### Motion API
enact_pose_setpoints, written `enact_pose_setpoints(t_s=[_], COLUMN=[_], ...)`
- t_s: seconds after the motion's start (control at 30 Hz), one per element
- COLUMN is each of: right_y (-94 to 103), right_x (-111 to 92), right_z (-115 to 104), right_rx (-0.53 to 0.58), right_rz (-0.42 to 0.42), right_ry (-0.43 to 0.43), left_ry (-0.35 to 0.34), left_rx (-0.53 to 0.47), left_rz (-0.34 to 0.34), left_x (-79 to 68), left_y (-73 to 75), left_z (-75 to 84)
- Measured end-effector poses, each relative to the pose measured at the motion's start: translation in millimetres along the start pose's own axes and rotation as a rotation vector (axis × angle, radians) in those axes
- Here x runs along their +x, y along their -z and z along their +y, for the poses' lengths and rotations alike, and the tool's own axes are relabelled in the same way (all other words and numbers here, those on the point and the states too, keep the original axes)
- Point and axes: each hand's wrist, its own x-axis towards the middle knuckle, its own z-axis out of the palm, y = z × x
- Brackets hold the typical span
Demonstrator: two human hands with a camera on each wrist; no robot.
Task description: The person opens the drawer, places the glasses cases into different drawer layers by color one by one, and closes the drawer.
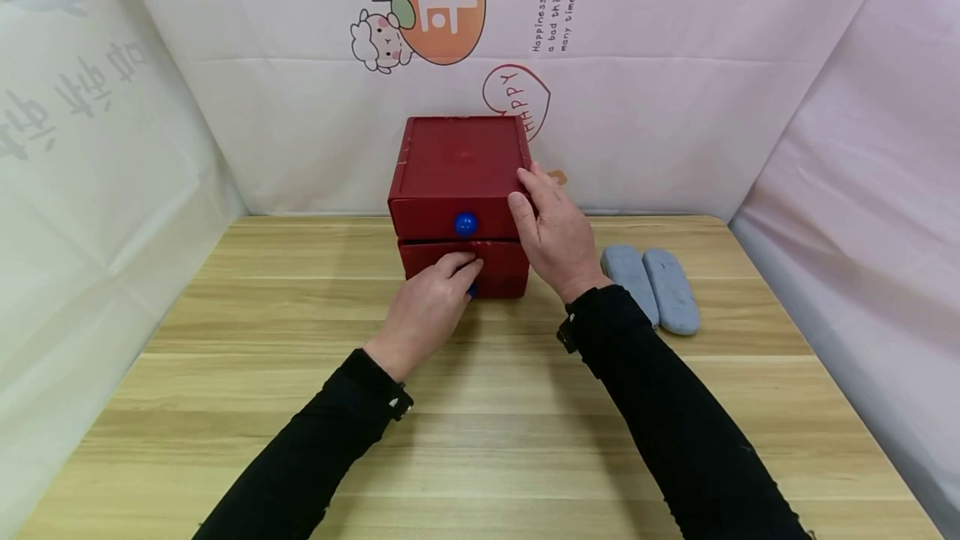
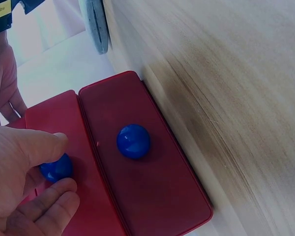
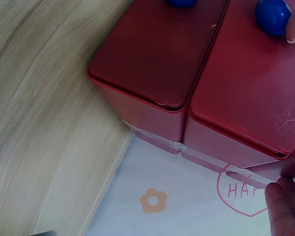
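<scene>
A red drawer box (image 1: 465, 157) stands at the table's back, its fronts fitted with round blue knobs. My left hand (image 1: 423, 311) is at the lower front visible in the head view, thumb and fingers around a blue knob (image 2: 57, 169) in the left wrist view. A second blue knob (image 2: 133, 141), on the front nearer the tabletop, stands free of the hand in that view. My right hand (image 1: 558, 236) rests against the box's right side by the top edge, fingers extended. Its fingers (image 3: 280, 209) touch the red side wall in the right wrist view.
To the right lie two grey-blue, oblong pads (image 1: 677, 290), side by side beyond my right wrist. The wooden table (image 1: 480, 440) spreads out in front of the box. White printed cloth (image 1: 300, 132) hangs behind and at both sides.
</scene>
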Motion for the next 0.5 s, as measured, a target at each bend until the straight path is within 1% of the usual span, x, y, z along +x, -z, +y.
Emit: enact_pose_setpoints(t_s=[0.13,0.33,0.5], right_y=[-0.4,-0.9,-1.2], right_x=[0.2,0.2,0.8], right_z=[0.3,0.2,0.2], right_rx=[-0.002,0.001,-0.006], right_rz=[-0.001,-0.003,0.005], right_ry=[-0.003,0.0,0.001], left_ry=[0.0,0.017,0.02], left_rx=[-0.003,-0.025,-0.036], left_rz=[0.002,-0.021,-0.024], left_x=[0.3,-0.1,0.3], left_y=[-1.8,-1.7,-2.6], left_z=[-1.0,-1.3,-2.4])
